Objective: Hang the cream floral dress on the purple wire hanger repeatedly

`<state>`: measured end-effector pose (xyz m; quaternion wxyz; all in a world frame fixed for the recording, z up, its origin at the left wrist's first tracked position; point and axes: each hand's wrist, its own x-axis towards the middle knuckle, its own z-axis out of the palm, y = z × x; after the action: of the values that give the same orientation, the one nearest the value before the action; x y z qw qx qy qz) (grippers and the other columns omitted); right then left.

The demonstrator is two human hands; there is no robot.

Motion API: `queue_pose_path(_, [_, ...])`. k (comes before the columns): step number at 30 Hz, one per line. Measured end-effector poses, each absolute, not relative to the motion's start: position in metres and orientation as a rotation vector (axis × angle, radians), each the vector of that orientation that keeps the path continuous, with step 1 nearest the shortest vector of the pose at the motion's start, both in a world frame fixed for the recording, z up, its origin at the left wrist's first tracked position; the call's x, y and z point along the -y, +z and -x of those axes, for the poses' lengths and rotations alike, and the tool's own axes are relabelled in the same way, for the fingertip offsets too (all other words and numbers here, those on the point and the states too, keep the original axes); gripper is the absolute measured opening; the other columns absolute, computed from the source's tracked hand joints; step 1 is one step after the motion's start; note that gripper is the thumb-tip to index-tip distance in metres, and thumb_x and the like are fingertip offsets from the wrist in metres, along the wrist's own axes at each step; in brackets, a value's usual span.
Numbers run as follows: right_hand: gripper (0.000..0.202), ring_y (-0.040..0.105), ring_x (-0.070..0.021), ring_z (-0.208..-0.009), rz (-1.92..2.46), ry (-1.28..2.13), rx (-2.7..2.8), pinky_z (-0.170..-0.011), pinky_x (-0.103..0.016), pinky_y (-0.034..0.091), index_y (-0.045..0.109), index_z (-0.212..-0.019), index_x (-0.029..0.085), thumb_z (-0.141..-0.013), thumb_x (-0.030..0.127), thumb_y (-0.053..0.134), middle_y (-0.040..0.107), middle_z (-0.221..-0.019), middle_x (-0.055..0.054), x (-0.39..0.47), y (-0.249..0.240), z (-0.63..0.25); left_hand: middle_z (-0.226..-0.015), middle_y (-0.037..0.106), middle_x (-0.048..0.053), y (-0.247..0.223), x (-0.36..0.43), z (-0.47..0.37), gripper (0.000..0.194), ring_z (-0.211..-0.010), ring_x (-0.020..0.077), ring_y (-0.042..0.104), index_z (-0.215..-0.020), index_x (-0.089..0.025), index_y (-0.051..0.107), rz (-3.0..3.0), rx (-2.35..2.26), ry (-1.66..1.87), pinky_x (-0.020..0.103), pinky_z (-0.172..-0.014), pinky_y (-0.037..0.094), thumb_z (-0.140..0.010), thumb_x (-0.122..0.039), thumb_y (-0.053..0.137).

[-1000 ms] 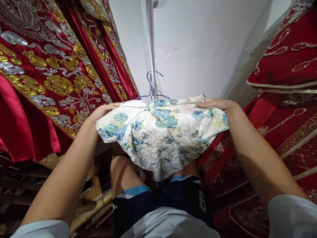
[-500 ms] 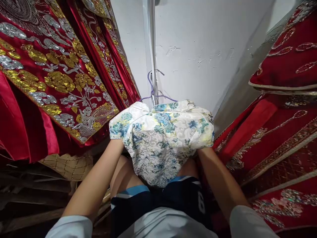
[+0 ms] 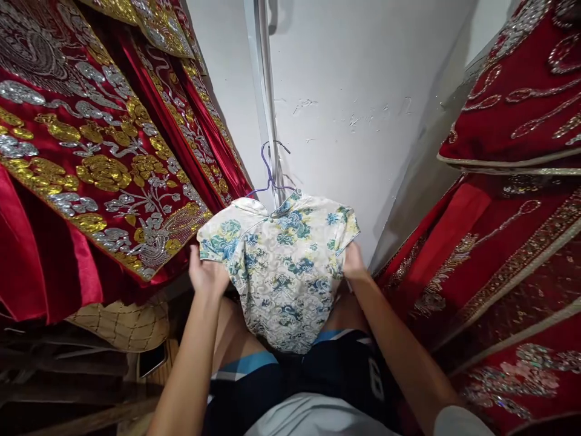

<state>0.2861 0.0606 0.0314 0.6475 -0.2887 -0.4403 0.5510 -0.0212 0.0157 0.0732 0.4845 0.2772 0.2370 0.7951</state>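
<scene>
Head view, and a short-sleeved floral top is hanging at the middle of the frame, its lower end dropping in front of the dark shorts. Up above, a purple hanger is rising out of its collar, hook standing in front of a pale upright post.

Now the hands! The left hand is sitting palm showing at the hem of the left-side sleeve, thumb apart, fingers partly hidden. Over on the other side, the right hand is blurring at the edge of the right-side sleeve. Whether either is pinching cloth, I'm not able to tell.

By the look of it, the sleeves are getting the attention, both sides at once. Any next move is probably calling for a light, even touch, with the hanger seemingly bearing the shoulders.

Flanking all this, red embroidered cloth is filling the upper left, and beaded red cloth is lining the right.
</scene>
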Motion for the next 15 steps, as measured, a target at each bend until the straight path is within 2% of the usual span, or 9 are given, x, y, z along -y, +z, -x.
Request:
queue_pose_path(2, [0.037, 0.069, -0.024, -0.097, 0.577, 1.272, 0.983, -0.08, -0.039, 0.06, 0.069, -0.105, 0.022, -0.091, 0.054, 0.057, 0.073, -0.099, -0.005, -0.07, 0.045, -0.301, -0.124, 0.068, 0.013, 0.082, -0.006, 0.03, 0.043, -0.125, 0.027, 0.059, -0.107, -0.017, 0.07, -0.737, -0.578, 1.981, 0.042, -0.109, 0.045, -0.088, -0.053, 0.058])
queue_pose_path(4, [0.027, 0.071, -0.0225, -0.091, 0.506, 1.217, 0.974, -0.079, -0.036, 0.06, 0.069, -0.093, 0.021, -0.082, 0.046, 0.07, 0.073, -0.088, -0.003, -0.077, 0.064, -0.315, -0.118, 0.071, 0.01, 0.093, 0.0, 0.036, 0.032, -0.117, 0.024, 0.063, -0.104, -0.017, 0.071, -0.86, -0.659, 2.039, 0.036, -0.104, 0.048, -0.08, -0.04, 0.069])
queue_pose_path(6, [0.021, 0.071, -0.0198, -0.085, 0.467, 1.107, 0.973, -0.079, -0.033, 0.06, 0.068, -0.086, 0.021, -0.076, 0.037, 0.077, 0.071, -0.081, -0.001, -0.084, 0.089, -0.323, -0.106, 0.073, 0.007, 0.102, 0.002, 0.039, 0.029, -0.101, 0.0203, 0.066, -0.1, -0.017, 0.072, -0.958, -0.818, 2.094, 0.029, -0.093, 0.052, -0.074, -0.032, 0.074])
queue_pose_path(8, [0.019, 0.07, -0.0179, -0.084, 0.426, 1.015, 0.977, -0.082, -0.032, 0.059, 0.067, -0.085, 0.022, -0.077, 0.036, 0.077, 0.07, -0.082, 0.0, -0.091, 0.118, -0.323, -0.091, 0.073, 0.004, 0.108, 0.002, 0.042, 0.028, -0.084, 0.0173, 0.066, -0.095, -0.016, 0.073, -1.048, -1.024, 2.101, 0.025, -0.078, 0.053, -0.072, -0.032, 0.074])
queue_pose_path(11, [0.02, 0.069, -0.0176, -0.092, 0.363, 0.946, 1.057, -0.09, -0.034, 0.058, 0.067, -0.09, 0.023, -0.083, 0.04, 0.073, 0.071, -0.09, -0.001, -0.091, 0.157, -0.308, -0.074, 0.067, 0.0, 0.106, -0.002, 0.049, 0.023, -0.066, 0.0128, 0.057, -0.089, -0.015, 0.073, -1.304, -1.306, 1.951, 0.021, -0.061, 0.045, -0.071, -0.028, 0.068])
queue_pose_path(13, [0.024, 0.069, -0.0181, -0.097, 0.325, 0.954, 1.2, -0.091, -0.035, 0.057, 0.068, -0.096, 0.024, -0.087, 0.045, 0.07, 0.072, -0.096, -0.002, -0.072, 0.173, -0.293, -0.068, 0.063, -0.002, 0.099, -0.007, 0.052, 0.018, -0.061, 0.0114, 0.053, -0.083, -0.015, 0.072, -1.515, -1.412, 1.802, 0.02, -0.058, 0.04, -0.068, -0.021, 0.063])
queue_pose_path(15, [0.029, 0.071, -0.0173, -0.095, 0.28, 1.008, 1.424, -0.087, -0.033, 0.058, 0.07, -0.1, 0.024, -0.091, 0.05, 0.064, 0.073, -0.097, -0.001, -0.036, 0.178, -0.279, -0.066, 0.062, -0.002, 0.089, -0.013, 0.051, 0.014, -0.063, 0.0122, 0.054, -0.076, -0.014, 0.07, -1.607, -1.432, 1.762, 0.021, -0.06, 0.041, -0.066, -0.017, 0.061])
